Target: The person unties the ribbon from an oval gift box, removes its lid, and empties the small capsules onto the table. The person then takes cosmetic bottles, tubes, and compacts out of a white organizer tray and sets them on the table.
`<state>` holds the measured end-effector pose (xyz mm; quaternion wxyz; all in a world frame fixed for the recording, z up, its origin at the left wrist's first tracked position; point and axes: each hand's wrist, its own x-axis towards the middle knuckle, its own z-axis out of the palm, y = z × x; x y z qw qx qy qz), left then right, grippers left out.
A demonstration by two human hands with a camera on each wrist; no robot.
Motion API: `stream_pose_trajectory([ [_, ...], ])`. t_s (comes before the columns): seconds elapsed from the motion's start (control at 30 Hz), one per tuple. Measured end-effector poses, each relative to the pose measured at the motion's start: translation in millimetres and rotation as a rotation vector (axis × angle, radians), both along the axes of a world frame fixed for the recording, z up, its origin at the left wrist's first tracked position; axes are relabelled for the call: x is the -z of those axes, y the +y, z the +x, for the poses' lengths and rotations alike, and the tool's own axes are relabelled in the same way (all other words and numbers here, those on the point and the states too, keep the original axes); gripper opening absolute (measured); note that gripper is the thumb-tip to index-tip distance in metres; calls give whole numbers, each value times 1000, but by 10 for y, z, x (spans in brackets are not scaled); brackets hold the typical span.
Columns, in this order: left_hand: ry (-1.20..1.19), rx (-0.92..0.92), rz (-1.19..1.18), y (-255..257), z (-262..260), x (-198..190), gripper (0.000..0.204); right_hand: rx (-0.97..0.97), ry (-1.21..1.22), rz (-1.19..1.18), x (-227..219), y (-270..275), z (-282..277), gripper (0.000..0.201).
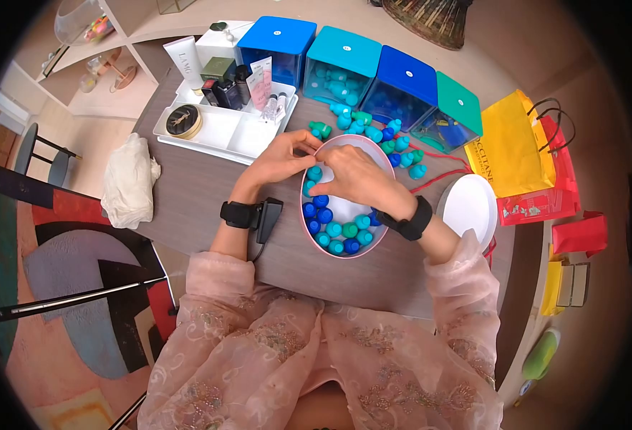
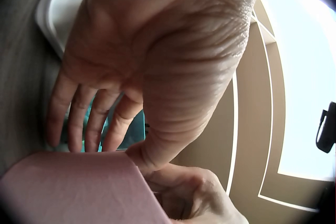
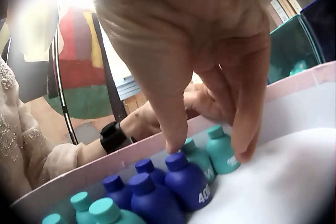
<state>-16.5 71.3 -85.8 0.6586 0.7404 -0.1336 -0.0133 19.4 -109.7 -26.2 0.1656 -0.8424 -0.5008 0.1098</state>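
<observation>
We see both hands meet at the far rim of a round pink box (image 1: 309, 215) on the grey table (image 1: 201, 193). The right hand (image 1: 359, 179) reaches inside, its thumb tip (image 3: 176, 142) touching the cap of a small teal bottle (image 3: 198, 157) while its fingers curl just beyond the next one. The left hand (image 1: 283, 158) rests on the rim, fingers (image 2: 79, 124) extended and holding nothing. Blue and teal bottles line the box's inner wall, upright, caps up; more lie loose beyond it.

four lidded bins (image 1: 391, 84), two hands (image 1: 280, 161), one pink box (image 1: 373, 247), one white tray (image 1: 219, 132).
</observation>
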Motion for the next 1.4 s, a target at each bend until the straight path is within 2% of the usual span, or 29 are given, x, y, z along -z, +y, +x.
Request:
stream_pose_trajectory([
  [0.17,11,60,2,26,5,4,26,61,89,86,1,14,-77,36],
  [0.27,15,40,38,14,4,-8,28,94,50,123,-3,6,-64,30],
  [0.57,25,46,36,18,-4,-18,29,88,30,174,10,2,-144,22],
  [1.0,-15,8,19,7,6,18,29,85,-32,221,2,4,-152,22],
  [1.2,-43,21,12,9,13,33,26,94,-92,100,55,55,-84,27],
  [1.3,-40,-6,29,8,8,30,26,96,-29,143,80,70,-71,18],
  [1.4,-37,11,12,10,4,30,26,103,-92,153,116,30,-39,27],
])
